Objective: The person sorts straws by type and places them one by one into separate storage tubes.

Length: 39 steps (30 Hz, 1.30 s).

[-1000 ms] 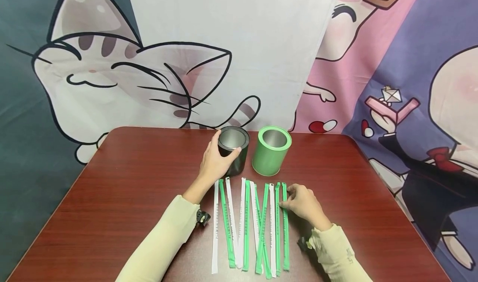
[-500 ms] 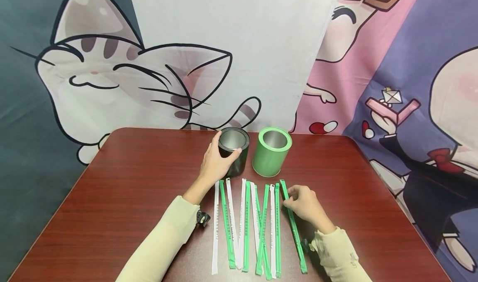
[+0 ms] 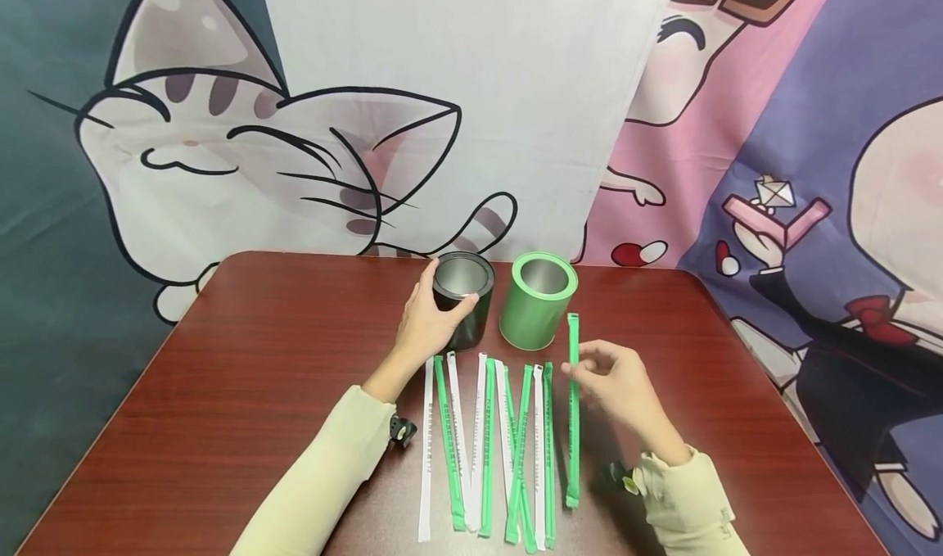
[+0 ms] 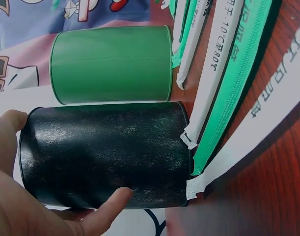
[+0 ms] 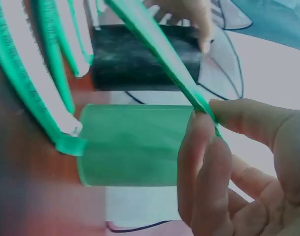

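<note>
My left hand (image 3: 427,318) grips the upper side of an open black can (image 3: 471,323), which stands upright at the back of the table. Beside it stands an open green can (image 3: 532,318), untouched. Between thumb and fingers, my right hand (image 3: 619,384) pinches a green paper-wrapped straw (image 3: 574,441) near its upper part, in front of and to the right of the green can. This straw looks raised off the table. In the right wrist view the pinched straw (image 5: 162,51) crosses in front of the black can.
Several wrapped straws lie side by side before the cans, among them a white straw (image 3: 426,458) at the left end and a green straw (image 3: 548,466) at the right. Some overlap. A printed cloth (image 3: 530,89) hangs behind the brown table (image 3: 258,376).
My right hand has taken the rightmost green straw, pulled it away from the row and raised it toward the green can. The left hand has stayed on the black can.
</note>
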### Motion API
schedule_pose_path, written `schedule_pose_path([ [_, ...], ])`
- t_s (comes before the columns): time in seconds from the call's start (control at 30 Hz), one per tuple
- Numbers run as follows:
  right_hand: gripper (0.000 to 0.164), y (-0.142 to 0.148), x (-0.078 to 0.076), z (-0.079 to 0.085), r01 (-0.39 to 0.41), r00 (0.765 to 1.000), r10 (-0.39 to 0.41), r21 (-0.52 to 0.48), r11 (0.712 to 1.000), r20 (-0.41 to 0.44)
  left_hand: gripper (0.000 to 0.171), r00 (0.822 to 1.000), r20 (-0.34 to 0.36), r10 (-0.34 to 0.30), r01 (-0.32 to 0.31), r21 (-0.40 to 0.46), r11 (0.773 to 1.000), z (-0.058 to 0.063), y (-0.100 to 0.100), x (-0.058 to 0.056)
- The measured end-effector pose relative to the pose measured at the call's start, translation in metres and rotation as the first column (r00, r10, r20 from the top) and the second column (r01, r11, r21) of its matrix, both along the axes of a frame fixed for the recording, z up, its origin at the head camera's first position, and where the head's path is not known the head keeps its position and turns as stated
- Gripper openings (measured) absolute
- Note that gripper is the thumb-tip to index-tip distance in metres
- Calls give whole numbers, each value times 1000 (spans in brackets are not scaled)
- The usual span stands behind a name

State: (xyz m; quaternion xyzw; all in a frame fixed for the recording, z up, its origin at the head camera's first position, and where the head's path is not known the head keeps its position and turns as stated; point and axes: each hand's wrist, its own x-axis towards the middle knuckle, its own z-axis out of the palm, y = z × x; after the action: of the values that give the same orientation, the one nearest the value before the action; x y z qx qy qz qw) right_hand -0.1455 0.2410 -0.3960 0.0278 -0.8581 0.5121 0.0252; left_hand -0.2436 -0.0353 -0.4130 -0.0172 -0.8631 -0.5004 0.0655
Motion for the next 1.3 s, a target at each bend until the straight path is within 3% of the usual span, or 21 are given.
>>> schedule_pose_path([
  [0.13, 23, -4, -1, 11, 35, 993, -33, 12, 999, -113, 89, 1000, 4, 0, 0, 2, 1000, 0, -1, 1],
  [0.3, 27, -11, -4, 24, 116, 975, -120, -31, 993, -185, 88, 1000, 8, -6, 6, -7, 1000, 1, -1, 1],
  [0.4, 25, -16, -6, 34, 168, 947, -184, -82, 982, -262, 88, 1000, 14, -6, 6, -20, 1000, 2, -1, 1],
  [0.5, 22, -22, -9, 46, 195, 904, -247, -177, 965, -349, 88, 1000, 14, -5, 5, -20, 1000, 3, 0, 0],
  [0.63, 20, -33, -14, 66, 174, 848, -307, -320, 931, -432, 89, 1000, 7, -5, 6, -15, 1000, 3, 0, 0],
  [0.73, 22, -38, -22, 72, 144, 813, -341, -404, 904, -473, 89, 1000, 4, -6, 6, -11, 1000, 2, -1, 1],
  [1.07, 22, -47, -39, 83, 39, 739, -404, -565, 824, -539, 88, 999, 10, -41, 41, 6, 999, 0, -1, 3],
  [1.2, 21, -53, -44, 87, 7, 726, -427, -614, 789, -540, 88, 999, 10, -39, 39, 5, 999, 0, -3, 3],
  [1.3, 21, -57, -49, 86, 1, 731, -443, -648, 761, -519, 88, 999, 10, -36, 36, 0, 999, 0, -3, 3],
])
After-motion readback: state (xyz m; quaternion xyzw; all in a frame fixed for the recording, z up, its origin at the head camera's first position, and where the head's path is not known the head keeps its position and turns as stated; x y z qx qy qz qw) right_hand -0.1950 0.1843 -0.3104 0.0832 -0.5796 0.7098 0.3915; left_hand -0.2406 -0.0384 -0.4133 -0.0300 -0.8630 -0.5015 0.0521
